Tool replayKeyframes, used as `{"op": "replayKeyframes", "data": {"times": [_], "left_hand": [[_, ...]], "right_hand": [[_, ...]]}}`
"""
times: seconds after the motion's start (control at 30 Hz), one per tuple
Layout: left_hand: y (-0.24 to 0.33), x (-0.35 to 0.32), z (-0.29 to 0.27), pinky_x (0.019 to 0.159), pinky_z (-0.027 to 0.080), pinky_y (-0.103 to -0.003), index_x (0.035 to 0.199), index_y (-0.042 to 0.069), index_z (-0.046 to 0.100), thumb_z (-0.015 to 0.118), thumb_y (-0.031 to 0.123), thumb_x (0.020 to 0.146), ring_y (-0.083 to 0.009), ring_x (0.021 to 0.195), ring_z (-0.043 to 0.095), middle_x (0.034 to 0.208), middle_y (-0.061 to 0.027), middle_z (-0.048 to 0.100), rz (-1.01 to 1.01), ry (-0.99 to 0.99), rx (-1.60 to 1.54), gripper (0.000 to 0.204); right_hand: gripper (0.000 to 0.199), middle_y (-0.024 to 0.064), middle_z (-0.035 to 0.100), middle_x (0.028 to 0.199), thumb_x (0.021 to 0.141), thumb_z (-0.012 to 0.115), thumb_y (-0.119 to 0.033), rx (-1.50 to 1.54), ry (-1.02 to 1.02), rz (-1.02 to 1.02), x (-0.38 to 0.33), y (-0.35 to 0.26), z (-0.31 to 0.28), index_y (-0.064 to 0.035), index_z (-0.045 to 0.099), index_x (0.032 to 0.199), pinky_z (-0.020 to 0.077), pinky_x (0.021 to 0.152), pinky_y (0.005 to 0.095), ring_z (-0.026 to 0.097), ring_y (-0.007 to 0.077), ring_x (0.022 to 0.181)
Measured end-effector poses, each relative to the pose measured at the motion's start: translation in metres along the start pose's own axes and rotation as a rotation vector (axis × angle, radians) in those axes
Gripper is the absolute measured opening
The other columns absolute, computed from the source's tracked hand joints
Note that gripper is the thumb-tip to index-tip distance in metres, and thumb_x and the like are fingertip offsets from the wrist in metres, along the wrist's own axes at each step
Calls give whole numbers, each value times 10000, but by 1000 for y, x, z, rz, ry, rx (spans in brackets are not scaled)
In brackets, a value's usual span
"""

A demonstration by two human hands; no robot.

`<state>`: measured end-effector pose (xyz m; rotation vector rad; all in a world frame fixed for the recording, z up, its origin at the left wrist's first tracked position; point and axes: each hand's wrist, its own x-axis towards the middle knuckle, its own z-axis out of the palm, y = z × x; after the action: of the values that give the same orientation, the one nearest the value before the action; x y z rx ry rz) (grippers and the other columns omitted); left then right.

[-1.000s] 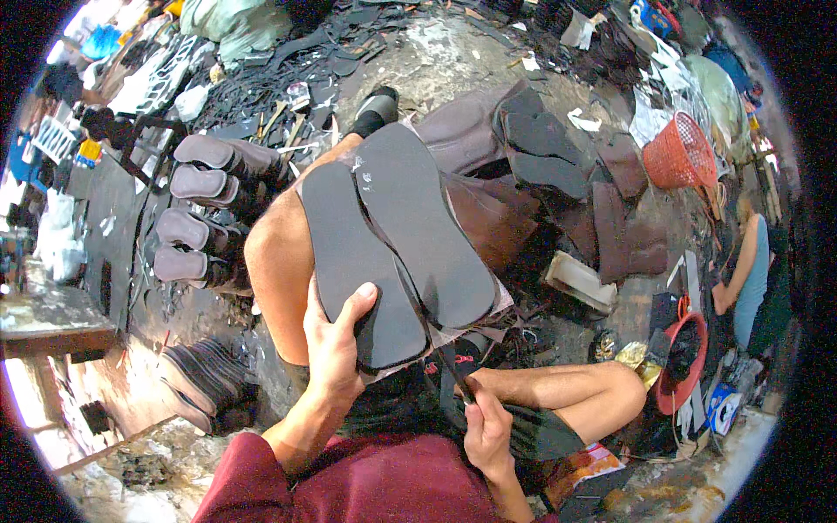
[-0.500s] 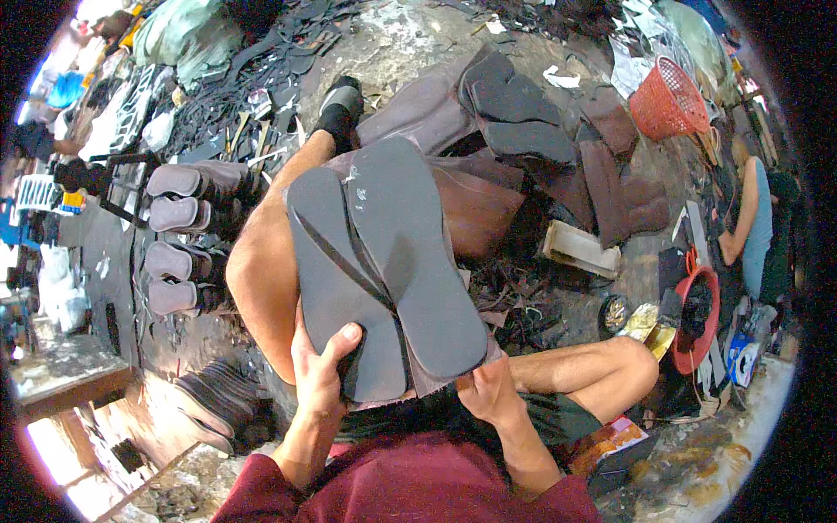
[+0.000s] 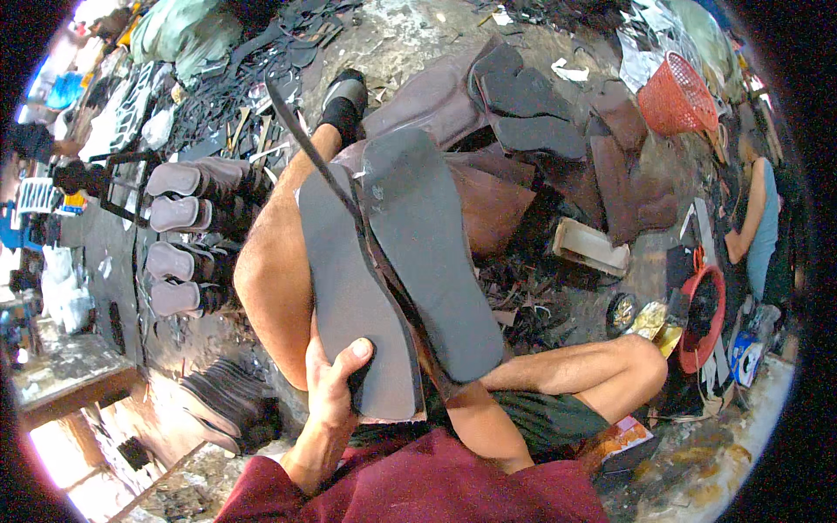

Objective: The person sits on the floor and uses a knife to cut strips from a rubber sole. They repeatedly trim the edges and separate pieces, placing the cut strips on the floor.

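Two dark grey shoe soles lie side by side over my lap, the left sole (image 3: 353, 261) and the right sole (image 3: 427, 253). My left hand (image 3: 334, 379) grips the near end of the left sole, thumb on top and fingers underneath. The right sole's near end covers my right hand; only the forearm (image 3: 488, 427) shows, reaching under it, so its fingers are hidden. Between the soles runs a thin dark strip (image 3: 318, 152), whose far end sticks up past them. Brown sheet material shows along the gap.
Stacked grey soles (image 3: 179, 213) stand at left, with more leaning layers (image 3: 218, 397) nearer. Dark cut pieces (image 3: 532, 105) lie ahead on brown sheets. A red basket (image 3: 678, 96), a pale block (image 3: 590, 247) and a red basin (image 3: 704, 318) are at right, with another person's arm (image 3: 745, 213) beyond.
The right sole has swung apart from the left one, and the strip between them has lifted at its far end. My right hand has gone from the near edge to beneath the sole.
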<state>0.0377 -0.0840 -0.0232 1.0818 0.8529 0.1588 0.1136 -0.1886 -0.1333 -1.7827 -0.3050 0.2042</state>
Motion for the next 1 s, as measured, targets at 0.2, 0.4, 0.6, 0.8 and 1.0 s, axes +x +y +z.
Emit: {"op": "replayKeyframes", "data": {"times": [0.2, 0.4, 0.6, 0.8, 1.0], "left_hand": [[1, -1, -14, 883, 523, -358, 1396, 30, 390, 744, 379, 712, -242, 992, 618, 1131, -134, 591, -75, -117, -100, 845], [-14, -10, -18, 976, 453, -347, 1393, 60, 439, 686, 311, 858, -205, 1108, 565, 1221, -74, 583, -36, -63, -221, 641], [-11, -17, -21, 975, 443, -349, 1263, 56, 466, 757, 89, 804, -195, 1075, 579, 1157, -82, 606, 251, -204, 157, 544], [60, 2, -28, 741, 560, -315, 1137, 33, 621, 721, 241, 878, -170, 823, 673, 979, -86, 696, 32, -251, -163, 348], [69, 4, -60, 767, 570, -324, 1128, 60, 671, 749, 266, 862, -137, 823, 678, 961, -24, 706, -233, -321, -125, 346]], "right_hand": [[465, 177, 681, 909, 998, 471, -372, -74, 168, -92, 99, -10, 26, -35, 549, 1309, 533, 713, 388, 649, 310, 767], [523, 94, 656, 822, 1038, 429, -435, 352, -193, 210, 109, -47, -14, -62, 501, 1398, 524, 606, 332, 600, 185, 599], [864, 88, 626, 1119, 715, 846, -20, 514, -305, 86, -28, -71, -69, -4, 370, 1437, 467, 902, 305, 583, 138, 971], [591, 66, 605, 1030, 930, 649, -181, 350, -300, 30, -86, -62, -75, 52, 381, 1402, 435, 790, 274, 516, 115, 851], [385, 143, 604, 1012, 902, 596, -101, -198, -193, -169, -110, -20, -89, -83, 617, 1286, 450, 850, 429, 559, 325, 917]]}}
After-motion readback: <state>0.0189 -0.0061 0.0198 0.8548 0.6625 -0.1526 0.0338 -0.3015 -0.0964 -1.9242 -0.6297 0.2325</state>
